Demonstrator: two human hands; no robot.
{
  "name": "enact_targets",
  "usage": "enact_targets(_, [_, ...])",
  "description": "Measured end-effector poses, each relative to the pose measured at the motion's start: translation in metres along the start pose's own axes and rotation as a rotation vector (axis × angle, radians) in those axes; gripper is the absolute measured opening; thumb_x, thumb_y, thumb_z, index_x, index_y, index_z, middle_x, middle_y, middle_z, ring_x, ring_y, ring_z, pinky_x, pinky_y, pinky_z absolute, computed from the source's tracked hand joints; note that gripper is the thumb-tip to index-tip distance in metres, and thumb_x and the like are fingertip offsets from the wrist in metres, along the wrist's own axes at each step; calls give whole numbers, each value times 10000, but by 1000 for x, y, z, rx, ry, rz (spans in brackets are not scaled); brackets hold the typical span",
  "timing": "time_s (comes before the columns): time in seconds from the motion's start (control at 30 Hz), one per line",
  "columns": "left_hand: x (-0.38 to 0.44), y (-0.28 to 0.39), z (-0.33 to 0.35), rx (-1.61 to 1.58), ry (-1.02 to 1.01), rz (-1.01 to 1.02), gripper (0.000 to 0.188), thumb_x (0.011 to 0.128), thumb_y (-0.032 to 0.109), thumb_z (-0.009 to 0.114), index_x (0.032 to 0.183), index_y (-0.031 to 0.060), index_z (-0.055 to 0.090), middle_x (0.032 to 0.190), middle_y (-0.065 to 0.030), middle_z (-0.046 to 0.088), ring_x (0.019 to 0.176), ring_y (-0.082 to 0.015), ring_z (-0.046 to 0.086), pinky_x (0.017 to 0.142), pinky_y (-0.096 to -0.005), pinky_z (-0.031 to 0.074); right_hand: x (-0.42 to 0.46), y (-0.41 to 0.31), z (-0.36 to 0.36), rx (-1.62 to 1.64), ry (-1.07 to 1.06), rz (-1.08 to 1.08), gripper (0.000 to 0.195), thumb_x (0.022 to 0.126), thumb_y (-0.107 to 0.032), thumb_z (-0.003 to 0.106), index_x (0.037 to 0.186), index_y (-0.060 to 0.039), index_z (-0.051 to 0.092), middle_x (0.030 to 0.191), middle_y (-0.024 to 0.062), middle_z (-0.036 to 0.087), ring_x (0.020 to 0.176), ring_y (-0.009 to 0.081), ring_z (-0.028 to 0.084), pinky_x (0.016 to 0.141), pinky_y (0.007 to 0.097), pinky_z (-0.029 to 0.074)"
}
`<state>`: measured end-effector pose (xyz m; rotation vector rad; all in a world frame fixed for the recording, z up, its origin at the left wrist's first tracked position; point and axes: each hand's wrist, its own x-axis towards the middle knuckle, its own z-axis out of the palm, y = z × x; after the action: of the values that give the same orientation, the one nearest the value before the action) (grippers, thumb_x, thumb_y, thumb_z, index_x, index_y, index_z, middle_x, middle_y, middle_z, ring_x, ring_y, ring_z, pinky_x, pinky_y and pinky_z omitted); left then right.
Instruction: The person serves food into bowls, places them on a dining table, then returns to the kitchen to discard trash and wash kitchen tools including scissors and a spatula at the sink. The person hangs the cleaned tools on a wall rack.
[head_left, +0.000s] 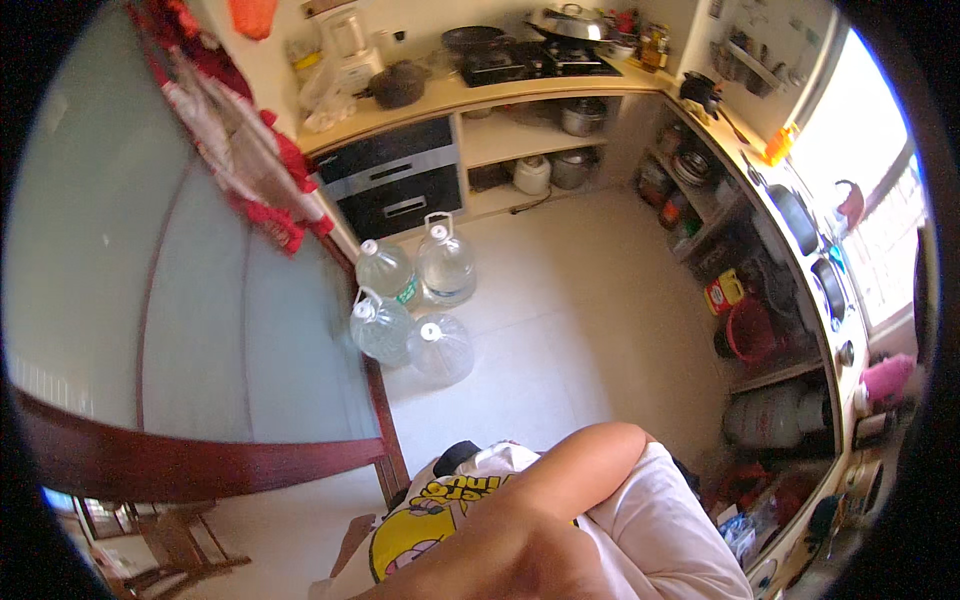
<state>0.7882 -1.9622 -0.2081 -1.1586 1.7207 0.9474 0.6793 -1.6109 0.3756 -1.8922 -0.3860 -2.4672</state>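
Note:
Neither of my hands shows clearly. One bare forearm (517, 517), bent at the elbow, crosses close in front of my white printed shirt (645, 517), and its hand is out of view. A small part of the other arm (352, 544) appears at the shirt's left side, its hand also unseen. On the tiled floor before me stand several large clear plastic water bottles with white caps: a rear right bottle (446, 266) and a rear left bottle (384, 268), both upright, with a front left bottle (381, 330) and a front right bottle (441, 351) beside them.
A counter (420, 112) with a gas stove (536, 64) runs along the back. Open shelves (525, 150) hold pots and a kettle. Under the right counter are a red basin (750, 330) and a yellow jug (724, 292). A frosted-glass door (195, 300) stands left, cloths hanging above.

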Motion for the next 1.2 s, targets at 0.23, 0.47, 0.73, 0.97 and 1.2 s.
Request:
enact_targets(0.23, [-12,119,63,132,-39,129,334,931,414,611,1092,121,593,881,-74,649,697,-228,675,587,-414,421,9,-120,13,-94,27,92,933,892,-775,475,1228,79,642,1548,311,305,1480,353,250,1157,488,257])
enact_targets(0.47, [-21,226,135,235,-72,251,322,935,408,607,1079,121,593,863,-71,643,684,-225,671,568,-405,417,27,-215,28,-180,122,-2,991,875,-785,499,1286,113,585,1531,350,304,1483,361,236,1142,466,258])
enact_targets(0.73, [-32,345,168,427,-76,219,308,938,402,601,1065,121,592,843,-67,636,670,-221,666,547,-395,412,49,-326,-52,-164,18,-204,934,912,-712,509,1321,126,555,1396,270,523,1498,348,181,1191,461,155])
enact_targets(0.97, [-30,509,257,767,-154,257,296,942,396,597,1052,121,591,825,-63,631,658,-218,662,528,-386,408,-28,-549,-130,-797,601,472,462,1037,-373,551,1322,-10,556,1358,141,545,1221,208,546,1048,377,438])
enact_targets(1.2, [-69,724,384,1050,-212,355,285,945,390,592,1039,121,590,808,-60,625,645,-215,657,509,-378,403,-426,-672,-48,-1447,2537,354,421,964,-401,626,1195,-50,623,1133,115,666,1051,195,615,877,358,492])
